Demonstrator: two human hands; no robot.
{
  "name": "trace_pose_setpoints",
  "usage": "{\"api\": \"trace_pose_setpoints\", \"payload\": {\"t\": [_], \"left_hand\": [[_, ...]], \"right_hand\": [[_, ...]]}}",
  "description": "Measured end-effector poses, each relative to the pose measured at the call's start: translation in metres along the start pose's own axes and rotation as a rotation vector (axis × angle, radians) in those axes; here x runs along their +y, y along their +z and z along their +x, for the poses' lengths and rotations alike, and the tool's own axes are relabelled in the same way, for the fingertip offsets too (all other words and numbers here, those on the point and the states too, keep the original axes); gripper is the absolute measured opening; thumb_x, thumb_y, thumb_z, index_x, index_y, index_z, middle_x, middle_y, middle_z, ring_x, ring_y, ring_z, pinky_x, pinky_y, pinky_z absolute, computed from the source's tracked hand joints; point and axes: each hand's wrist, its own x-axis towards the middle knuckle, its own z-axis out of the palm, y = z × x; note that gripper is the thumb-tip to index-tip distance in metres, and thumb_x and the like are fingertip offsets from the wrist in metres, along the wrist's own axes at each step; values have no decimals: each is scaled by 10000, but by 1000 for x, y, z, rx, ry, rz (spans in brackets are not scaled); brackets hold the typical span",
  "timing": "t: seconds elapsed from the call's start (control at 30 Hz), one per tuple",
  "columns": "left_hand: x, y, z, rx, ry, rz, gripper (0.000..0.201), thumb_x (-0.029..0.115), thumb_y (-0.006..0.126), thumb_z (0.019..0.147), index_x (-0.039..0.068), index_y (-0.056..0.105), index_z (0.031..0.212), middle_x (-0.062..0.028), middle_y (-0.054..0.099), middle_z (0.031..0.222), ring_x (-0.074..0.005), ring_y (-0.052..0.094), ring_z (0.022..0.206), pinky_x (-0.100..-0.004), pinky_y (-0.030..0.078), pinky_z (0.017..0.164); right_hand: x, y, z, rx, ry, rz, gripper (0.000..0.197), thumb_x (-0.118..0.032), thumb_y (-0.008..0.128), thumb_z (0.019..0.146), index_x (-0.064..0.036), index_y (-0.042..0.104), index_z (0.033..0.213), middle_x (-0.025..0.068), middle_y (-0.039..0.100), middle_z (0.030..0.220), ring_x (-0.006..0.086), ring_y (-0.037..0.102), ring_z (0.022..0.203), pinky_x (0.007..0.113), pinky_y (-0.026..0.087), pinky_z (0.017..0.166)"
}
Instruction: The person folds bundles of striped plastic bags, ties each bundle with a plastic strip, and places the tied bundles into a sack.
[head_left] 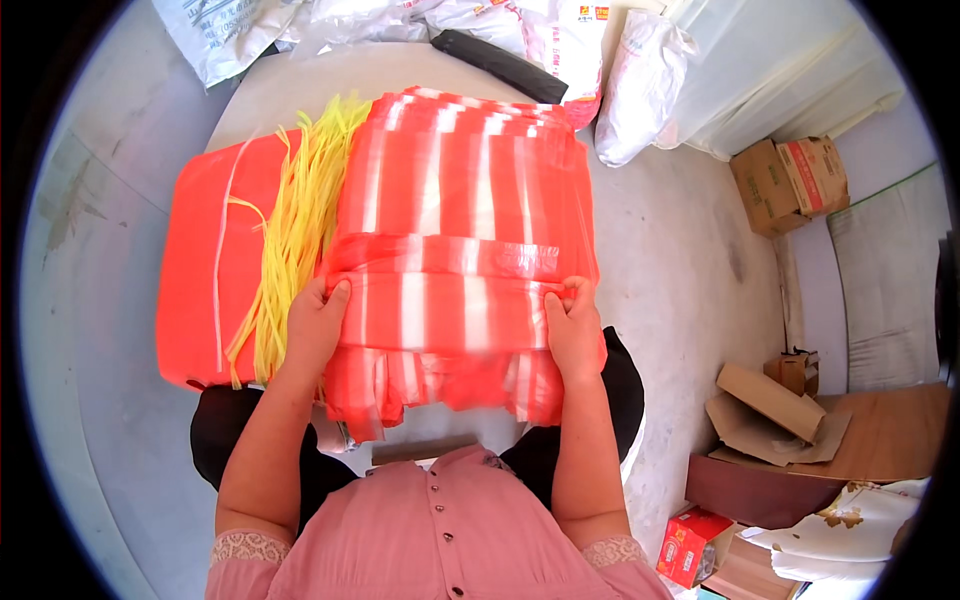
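Note:
A stack of red-and-white striped plastic bags lies flat in front of me, its lower part hanging toward my lap. My left hand pinches the left edge of the top bag, thumb on top. At the opposite edge my right hand pinches the same bag between thumb and fingers. The bag's folded band stretches between both hands. Against the left side of the stack lies a bundle of yellow plastic ties, partly over a red block-like pile or cushion.
A black roll and white sacks lie beyond the stack. Cardboard boxes stand far right against the wall. Nearer right are an opened carton on a brown surface, a red box and white cloth.

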Motion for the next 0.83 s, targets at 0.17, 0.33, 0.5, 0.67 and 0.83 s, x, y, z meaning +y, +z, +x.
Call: {"api": "trace_pose_setpoints", "payload": {"t": [0.17, 0.33, 0.5, 0.67, 0.83], "left_hand": [[-10, 0, 4, -34, -44, -114, 272, 251, 643, 1008, -19, 674, 1014, -62, 679, 841, -136, 608, 750, -308, 495, 714], [-6, 0, -1, -28, -47, -161, 261, 250, 643, 1005, -11, 655, 1003, -74, 677, 850, -137, 605, 752, -311, 498, 716], [-14, 0, 4, 0, 4, -86, 236, 244, 635, 1007, 12, 615, 971, -82, 658, 797, -157, 609, 733, -327, 505, 715], [19, -4, -14, 101, 95, 117, 312, 239, 726, 916, 29, 627, 1125, -138, 662, 1010, -244, 645, 924, -373, 510, 817], [36, -16, -29, -49, 865, 634, 681, 294, 837, 804, 77, 547, 1382, -178, 578, 1302, -312, 572, 1202, -477, 454, 1030]], "right_hand": [[3, -1, 1, 37, -109, -145, 208, -162, 640, 964, -18, 559, 1091, 155, 696, 859, 275, 658, 764, 375, 516, 731], [-6, -15, -19, 46, -423, -509, 337, -174, 703, 886, -25, 587, 1165, 163, 697, 1118, 375, 649, 1041, 501, 491, 906], [-40, 3, -38, -308, -847, -558, 547, -102, 733, 811, -74, 587, 1338, 133, 560, 1435, 379, 500, 1352, 539, 393, 1119], [-32, 9, -29, -394, -798, -686, 666, -20, 703, 767, -85, 550, 1412, 144, 496, 1507, 381, 436, 1418, 562, 347, 1164], [-34, 11, -23, -427, -813, -715, 664, -13, 681, 773, -92, 546, 1419, 149, 492, 1513, 406, 428, 1421, 572, 343, 1164]]}}
